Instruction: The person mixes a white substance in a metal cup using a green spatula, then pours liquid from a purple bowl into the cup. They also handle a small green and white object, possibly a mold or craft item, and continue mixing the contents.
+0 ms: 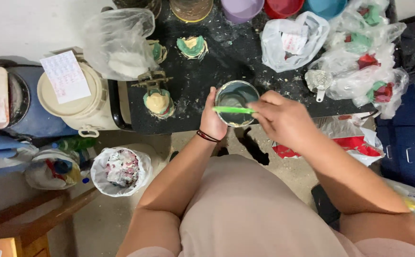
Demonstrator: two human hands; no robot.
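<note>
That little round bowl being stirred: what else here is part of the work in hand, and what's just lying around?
In use:
- mixing bowl, cupped by the left hand
- green spatula, held by the right hand

Lying about:
- plaster casts
- clear plastic bags
- white tub
- coloured bowls

My left hand (213, 124) curls around the near-left side of the mixing bowl (236, 103), fingers closed. My right hand (283, 121) reaches across its right rim, fingers pinched shut.

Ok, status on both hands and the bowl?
Left hand cupping small mixing bowl at bench edge. Right hand gripping green spatula across it. Cast model beside, not touching.
</note>
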